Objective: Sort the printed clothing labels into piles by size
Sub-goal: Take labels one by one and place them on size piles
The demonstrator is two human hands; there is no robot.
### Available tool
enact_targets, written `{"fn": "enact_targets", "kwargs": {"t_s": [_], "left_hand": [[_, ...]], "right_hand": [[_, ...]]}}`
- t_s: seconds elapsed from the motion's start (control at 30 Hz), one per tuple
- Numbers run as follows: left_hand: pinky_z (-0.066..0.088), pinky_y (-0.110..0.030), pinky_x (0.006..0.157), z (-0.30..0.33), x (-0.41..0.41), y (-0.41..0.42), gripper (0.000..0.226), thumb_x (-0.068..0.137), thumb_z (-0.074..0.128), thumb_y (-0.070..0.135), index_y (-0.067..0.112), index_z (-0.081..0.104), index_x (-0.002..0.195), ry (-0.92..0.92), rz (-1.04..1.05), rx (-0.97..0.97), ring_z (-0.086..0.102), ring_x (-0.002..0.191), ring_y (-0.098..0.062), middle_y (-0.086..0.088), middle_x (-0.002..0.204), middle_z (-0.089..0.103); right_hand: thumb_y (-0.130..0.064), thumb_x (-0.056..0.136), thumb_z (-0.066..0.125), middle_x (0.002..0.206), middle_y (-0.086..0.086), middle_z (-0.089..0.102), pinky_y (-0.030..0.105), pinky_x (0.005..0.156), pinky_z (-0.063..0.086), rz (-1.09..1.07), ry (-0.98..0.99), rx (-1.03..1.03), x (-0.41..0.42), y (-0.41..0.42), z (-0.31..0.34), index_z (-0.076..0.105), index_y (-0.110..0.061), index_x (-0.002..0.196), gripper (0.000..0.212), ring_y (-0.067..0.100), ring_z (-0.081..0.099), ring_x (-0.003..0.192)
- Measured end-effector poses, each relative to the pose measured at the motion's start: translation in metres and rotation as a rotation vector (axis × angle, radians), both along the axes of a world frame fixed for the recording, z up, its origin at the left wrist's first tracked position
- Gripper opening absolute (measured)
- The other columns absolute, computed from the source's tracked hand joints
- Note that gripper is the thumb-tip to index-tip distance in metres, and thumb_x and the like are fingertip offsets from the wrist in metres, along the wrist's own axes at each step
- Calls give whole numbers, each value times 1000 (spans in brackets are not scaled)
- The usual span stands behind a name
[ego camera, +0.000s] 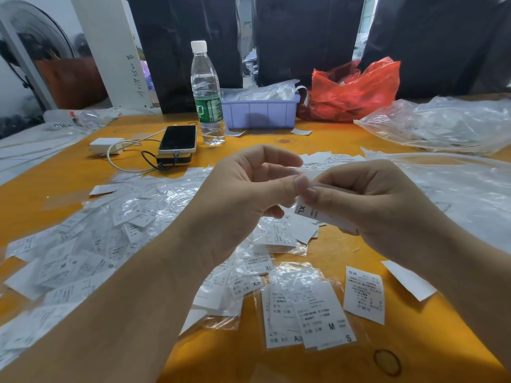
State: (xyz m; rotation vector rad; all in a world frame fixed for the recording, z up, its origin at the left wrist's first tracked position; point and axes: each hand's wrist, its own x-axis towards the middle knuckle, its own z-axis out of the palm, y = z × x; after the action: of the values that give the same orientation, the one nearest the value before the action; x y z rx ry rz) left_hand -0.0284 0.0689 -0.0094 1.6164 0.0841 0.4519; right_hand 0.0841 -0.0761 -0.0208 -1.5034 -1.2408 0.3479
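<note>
My right hand (378,200) holds a small stack of white labels (318,215) above the orange table (276,363); the top one reads XL. My left hand (249,189) meets it at the stack's upper edge, thumb and forefinger pinching a label there. A large loose heap of labels in clear sleeves (105,225) spreads across the left. Near the front lie a bagged bundle showing M and S (307,313) and a single XS label (365,294). Between the hands and that bundle lies another small group with an XL label (262,265).
A water bottle (207,95), a phone on a power bank (178,140) with a white charger (106,145) and a purple bin (260,110) stand at the back. A red bag (356,89) and clear plastic bags (442,125) lie back right. A rubber band (387,362) lies at the front.
</note>
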Motion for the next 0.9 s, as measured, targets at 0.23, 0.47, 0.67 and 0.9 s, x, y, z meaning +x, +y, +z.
{"fn": "enact_targets", "kwargs": {"t_s": [0.23,0.47,0.67,0.9], "left_hand": [[53,-25,60,4,-3,1,34,60,78,29,20,69,91,49,-12,103,64,67,-14,0,81,73],[54,-24,59,4,-3,2,32,61,76,21,14,67,91,63,-24,106,66,66,-14,-1,75,71],[56,-24,61,3,-2,4,27,63,74,21,15,68,88,45,9,124,67,65,-15,0,74,72],[55,-25,62,0,-1,4,27,66,74,25,14,68,90,71,-5,146,67,67,-14,1,73,71]], "right_hand": [[-42,74,67,60,1,58,14,47,34,-69,42,5,-2,-1,2,77,-12,78,31,4,47,53],[-39,70,68,69,24,58,28,45,37,-82,102,19,-4,-1,4,76,-11,79,32,20,47,53],[-37,71,69,77,27,59,26,48,43,-81,158,57,-2,-1,3,76,-9,80,30,23,49,58],[-32,73,69,80,12,68,29,56,51,-91,191,93,-3,0,0,75,-7,82,27,20,60,70]]}}
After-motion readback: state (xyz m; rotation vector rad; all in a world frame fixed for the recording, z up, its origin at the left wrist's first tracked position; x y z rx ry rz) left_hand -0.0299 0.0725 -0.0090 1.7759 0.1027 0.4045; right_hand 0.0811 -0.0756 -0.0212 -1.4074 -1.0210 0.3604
